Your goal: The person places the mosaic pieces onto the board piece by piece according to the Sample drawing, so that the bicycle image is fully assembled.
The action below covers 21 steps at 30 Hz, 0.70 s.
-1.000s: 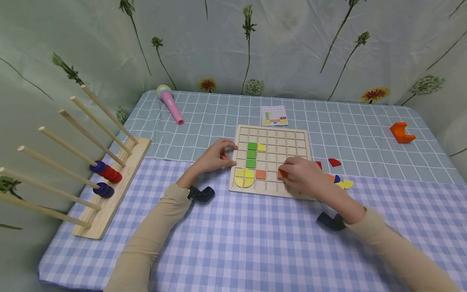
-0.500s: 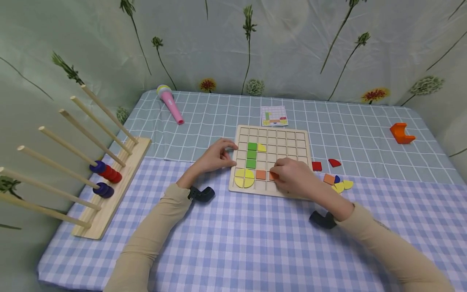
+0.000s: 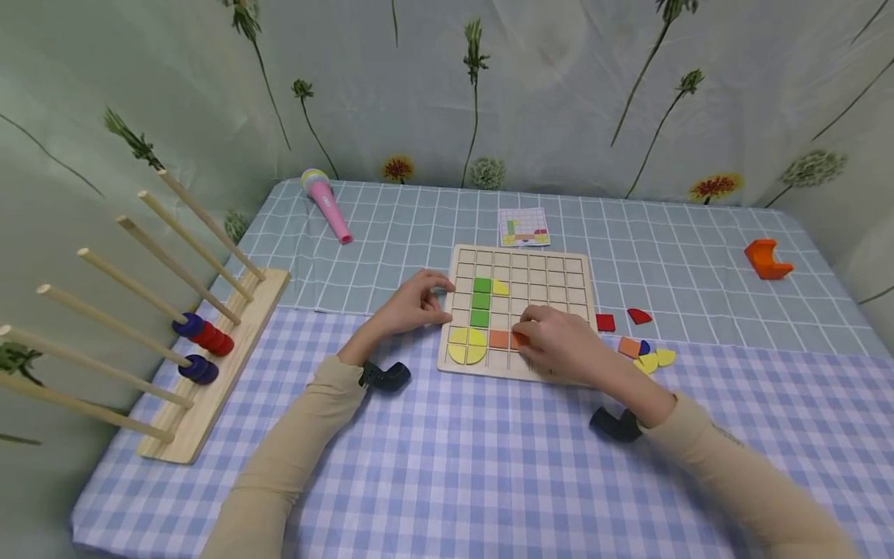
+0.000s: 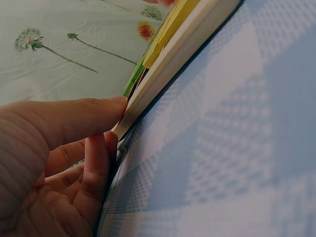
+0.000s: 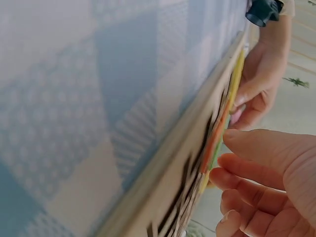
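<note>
A square wooden grid board (image 3: 559,289) lies on the table, bearing green squares (image 3: 481,301), a yellow quarter circle (image 3: 500,288), a yellow circle of quarter pieces (image 3: 466,346) and an orange square (image 3: 499,339). My left hand (image 3: 414,302) touches the board's left edge with thumb and index fingertips, a little apart along the rim. Beside the first orange square, my right hand (image 3: 563,339) has thumb and index fingertips at a second orange square tile (image 3: 518,340), low on the grid. In the right wrist view, those fingertips meet the tile's surface (image 5: 211,144).
Right of the board lie a red square (image 3: 604,322), a red quarter piece (image 3: 639,316), another orange tile (image 3: 628,347), a blue half circle (image 3: 644,348) and yellow pieces (image 3: 648,362). A pattern card (image 3: 524,227), pink toy microphone (image 3: 328,205), pegged stand (image 3: 230,341) and orange block (image 3: 767,259) stand around.
My right hand has moved left across the board with the orange square tile, bringing it up to the first orange square. The left hand has stayed at the board's edge.
</note>
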Motion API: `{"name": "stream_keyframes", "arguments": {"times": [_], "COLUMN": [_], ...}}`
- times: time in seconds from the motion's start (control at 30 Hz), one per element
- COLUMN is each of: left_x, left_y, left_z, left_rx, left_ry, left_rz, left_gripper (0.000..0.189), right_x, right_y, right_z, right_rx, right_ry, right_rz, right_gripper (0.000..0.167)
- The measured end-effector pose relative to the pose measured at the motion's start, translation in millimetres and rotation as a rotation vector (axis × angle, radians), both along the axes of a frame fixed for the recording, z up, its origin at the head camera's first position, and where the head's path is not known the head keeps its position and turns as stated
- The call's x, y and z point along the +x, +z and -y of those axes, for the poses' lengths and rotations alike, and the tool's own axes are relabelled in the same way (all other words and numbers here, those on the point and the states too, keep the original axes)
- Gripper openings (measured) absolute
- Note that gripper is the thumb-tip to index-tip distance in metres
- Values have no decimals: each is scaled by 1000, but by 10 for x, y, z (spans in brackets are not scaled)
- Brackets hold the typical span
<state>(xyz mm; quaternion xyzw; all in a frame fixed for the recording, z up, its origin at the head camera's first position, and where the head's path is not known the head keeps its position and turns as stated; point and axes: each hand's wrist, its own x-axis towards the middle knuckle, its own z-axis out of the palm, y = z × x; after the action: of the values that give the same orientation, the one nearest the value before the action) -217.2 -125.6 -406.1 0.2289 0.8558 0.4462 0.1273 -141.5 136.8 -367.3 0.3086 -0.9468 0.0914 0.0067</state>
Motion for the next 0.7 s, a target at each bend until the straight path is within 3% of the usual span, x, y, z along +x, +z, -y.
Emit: {"name": "stream_keyframes", "arguments": {"times": [0.43,0.7], "left_x": [14,19], "left_y": [-14,-31], "left_z": [14,11], "left_rx": [5,7], "left_ry": [3,-4], "left_rz": [-21,-15], "left_gripper": [48,47], "right_x": [128,225], "right_y": [75,55], "right_z": [-433,-725], "right_rx": [-79,-69], "right_ry": [-54,-154], "right_rz": [-113,-108], "right_gripper": [26,28]}}
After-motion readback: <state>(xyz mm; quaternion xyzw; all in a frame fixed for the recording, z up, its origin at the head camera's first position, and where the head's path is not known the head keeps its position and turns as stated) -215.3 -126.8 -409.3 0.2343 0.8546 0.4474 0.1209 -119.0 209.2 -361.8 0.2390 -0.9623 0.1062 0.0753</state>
